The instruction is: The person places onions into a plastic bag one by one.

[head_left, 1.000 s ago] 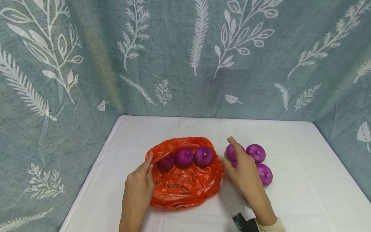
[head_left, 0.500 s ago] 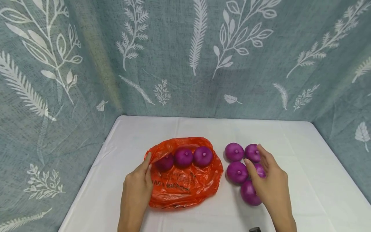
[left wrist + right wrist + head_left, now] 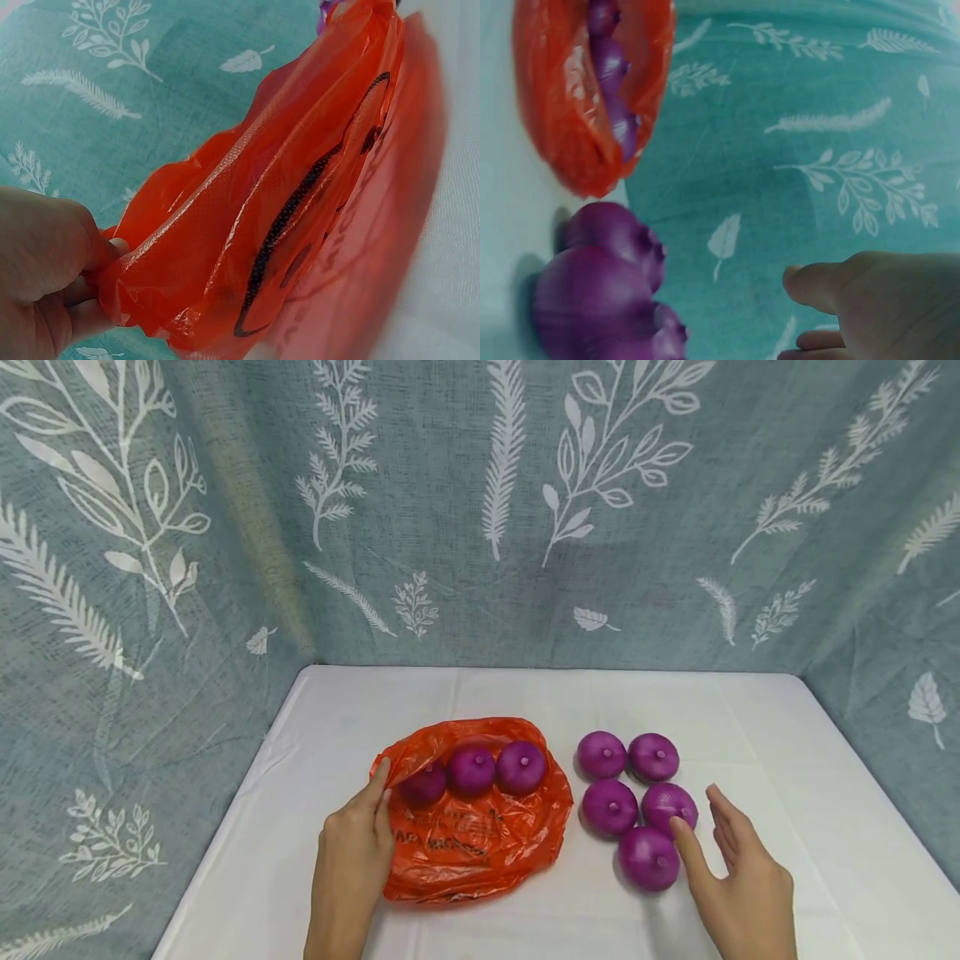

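My left hand (image 3: 351,852) pinches the left edge of an orange-red plastic bag (image 3: 465,852) that has dark lettering. In the left wrist view the bag's rim (image 3: 124,277) is between thumb and fingers. Three purple onions (image 3: 472,770) lie in a row in the bag's open mouth, the leftmost partly under the film. To the right of the bag, several more purple onions (image 3: 609,808) sit clustered on the table. My right hand (image 3: 742,881) is beside this cluster, fingers and thumb spread and holding nothing. Its thumb tip is near the rightmost onion (image 3: 669,808).
A white cloth covers the table (image 3: 517,689). Behind it and along both sides hangs a blue-green curtain (image 3: 450,510) printed with white leaves. The nearest onion (image 3: 649,858) of the cluster sits closest to the table's front.
My right hand has moved from the bag's right edge across the loose onions to their right side, uncovering them. My left hand still holds the bag in place.
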`<action>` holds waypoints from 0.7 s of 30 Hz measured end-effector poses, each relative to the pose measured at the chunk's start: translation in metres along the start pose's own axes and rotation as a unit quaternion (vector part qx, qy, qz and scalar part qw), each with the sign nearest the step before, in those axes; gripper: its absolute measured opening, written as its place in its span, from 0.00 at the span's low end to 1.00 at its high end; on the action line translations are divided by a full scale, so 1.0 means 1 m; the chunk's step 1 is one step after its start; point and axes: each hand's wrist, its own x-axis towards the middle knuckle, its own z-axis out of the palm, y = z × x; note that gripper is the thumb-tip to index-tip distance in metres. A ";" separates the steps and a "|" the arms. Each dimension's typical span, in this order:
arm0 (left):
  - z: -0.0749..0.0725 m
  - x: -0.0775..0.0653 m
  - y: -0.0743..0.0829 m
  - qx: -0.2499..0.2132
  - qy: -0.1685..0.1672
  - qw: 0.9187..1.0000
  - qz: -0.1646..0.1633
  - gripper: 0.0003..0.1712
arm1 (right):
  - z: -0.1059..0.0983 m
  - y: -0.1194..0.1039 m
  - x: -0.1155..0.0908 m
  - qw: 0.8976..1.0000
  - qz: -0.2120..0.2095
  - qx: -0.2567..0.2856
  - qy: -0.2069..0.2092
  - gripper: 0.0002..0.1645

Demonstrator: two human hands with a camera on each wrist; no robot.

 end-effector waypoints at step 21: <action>0.000 0.000 0.005 0.005 0.002 1.000 0.002 0.25 | 0.015 0.025 -0.048 0.997 0.059 -0.051 0.023 0.44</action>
